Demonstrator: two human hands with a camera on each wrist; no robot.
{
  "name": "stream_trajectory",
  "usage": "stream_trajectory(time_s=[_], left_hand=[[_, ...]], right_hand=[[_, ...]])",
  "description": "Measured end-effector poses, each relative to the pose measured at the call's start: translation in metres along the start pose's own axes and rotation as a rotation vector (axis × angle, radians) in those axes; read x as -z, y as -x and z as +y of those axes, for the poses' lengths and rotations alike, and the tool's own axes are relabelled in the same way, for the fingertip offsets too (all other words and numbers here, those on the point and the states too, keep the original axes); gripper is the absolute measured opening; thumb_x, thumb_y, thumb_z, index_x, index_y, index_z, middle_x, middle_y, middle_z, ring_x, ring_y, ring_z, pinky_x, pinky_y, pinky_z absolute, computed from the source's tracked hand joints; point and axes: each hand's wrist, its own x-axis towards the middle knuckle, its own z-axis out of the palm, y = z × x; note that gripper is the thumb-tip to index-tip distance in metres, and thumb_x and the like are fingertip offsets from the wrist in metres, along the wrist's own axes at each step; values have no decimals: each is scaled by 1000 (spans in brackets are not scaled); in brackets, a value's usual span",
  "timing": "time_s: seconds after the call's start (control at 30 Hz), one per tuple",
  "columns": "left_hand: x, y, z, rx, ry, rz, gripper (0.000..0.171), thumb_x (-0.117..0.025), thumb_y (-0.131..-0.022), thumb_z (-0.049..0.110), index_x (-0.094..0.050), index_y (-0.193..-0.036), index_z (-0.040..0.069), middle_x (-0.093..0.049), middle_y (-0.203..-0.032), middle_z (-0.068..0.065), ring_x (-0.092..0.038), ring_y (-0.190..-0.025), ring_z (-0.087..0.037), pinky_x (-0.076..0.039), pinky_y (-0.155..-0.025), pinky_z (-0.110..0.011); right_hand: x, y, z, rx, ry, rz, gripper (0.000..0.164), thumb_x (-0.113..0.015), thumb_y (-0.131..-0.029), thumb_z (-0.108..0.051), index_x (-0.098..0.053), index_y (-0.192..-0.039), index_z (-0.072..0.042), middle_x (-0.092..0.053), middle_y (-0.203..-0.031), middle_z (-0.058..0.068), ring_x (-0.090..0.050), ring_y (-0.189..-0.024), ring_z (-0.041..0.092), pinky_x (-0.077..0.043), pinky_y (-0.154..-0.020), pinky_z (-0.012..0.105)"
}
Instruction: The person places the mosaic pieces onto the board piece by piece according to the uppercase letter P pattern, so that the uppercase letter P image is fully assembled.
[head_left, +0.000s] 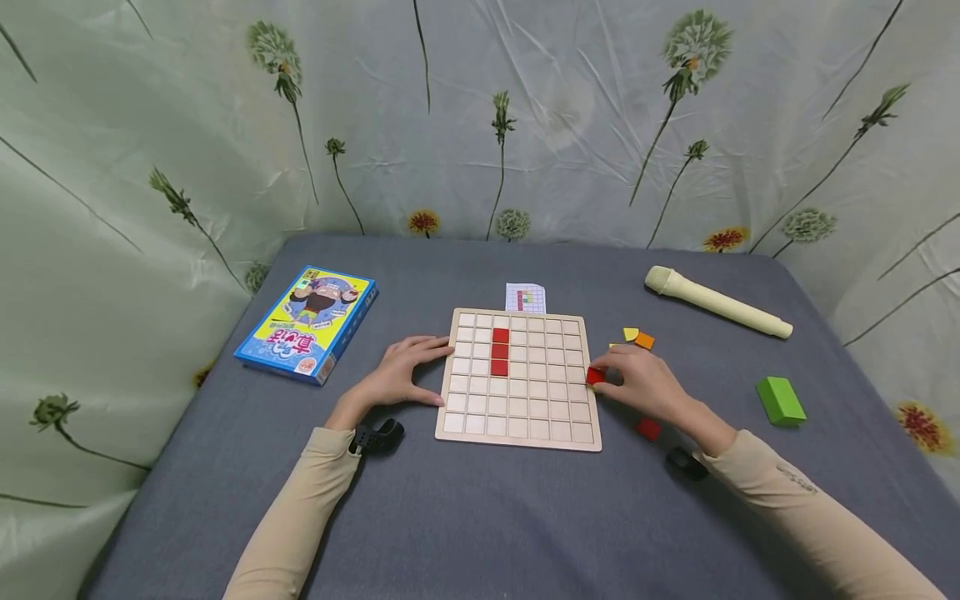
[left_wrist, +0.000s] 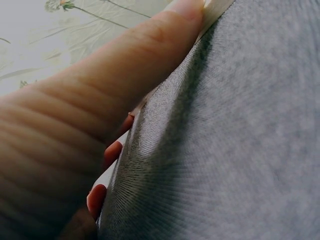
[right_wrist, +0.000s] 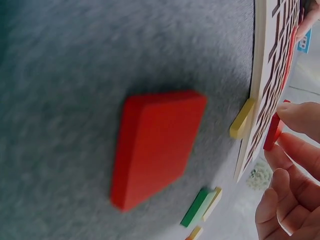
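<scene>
A wooden grid board (head_left: 517, 408) lies on the table with three red square tiles (head_left: 499, 351) in one column of its cells. My left hand (head_left: 397, 372) rests at the board's left edge, thumb and fingers spread along it. Between thumb and fingertips, my right hand (head_left: 643, 379) pinches a red tile (right_wrist: 273, 131) at the board's right edge. Below that hand, another red tile (right_wrist: 160, 145) lies on the cloth. Yellow (right_wrist: 242, 119) and green (right_wrist: 197, 206) tiles lie near the board, seen in the right wrist view. A small printed grid card (head_left: 525, 297) sits at the board's far edge.
A blue and yellow box (head_left: 307, 323) lies at the left. To the right are a cream microphone-shaped object (head_left: 716, 302) and a green block (head_left: 781, 402). Orange (head_left: 644, 340) and yellow (head_left: 631, 333) tiles lie beyond the right hand. Patterned fabric (head_left: 480, 117) hangs behind the table.
</scene>
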Motion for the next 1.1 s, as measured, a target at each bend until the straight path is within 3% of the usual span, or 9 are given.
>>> stream_trajectory(time_s=[0.13,0.63,1.1], left_hand=[[0,0,1,-1,1,0,84,-81,-69,38,-45,-141,14,-38,-150,-8,-31,-137,-32,-18,-104,-57],[-1,0,0,6,4,10,84,-82,-67,37,-46,-140,14,-40,-149,-9,-31,-137,-32,-19,-103,-56],[1,-1,0,-1,-2,5,84,-82,-68,38,-45,-140,14,-39,-150,-9,-31,-137,-33,-19,-104,-57]], right_hand=[[-2,-4,-4,11,-12,7,23,-76,-75,-20,-73,-96,-10,-66,-85,1,-51,-69,9,-39,-59,23],[-6,-21,-22,42,-62,-29,21,-74,-78,-17,-72,-98,-9,-67,-90,4,-54,-74,14,-41,-62,23],[-15,-36,-36,67,-89,-56,19,-74,-77,-17,-73,-95,-9,-67,-84,2,-52,-72,10,-41,-61,21]])
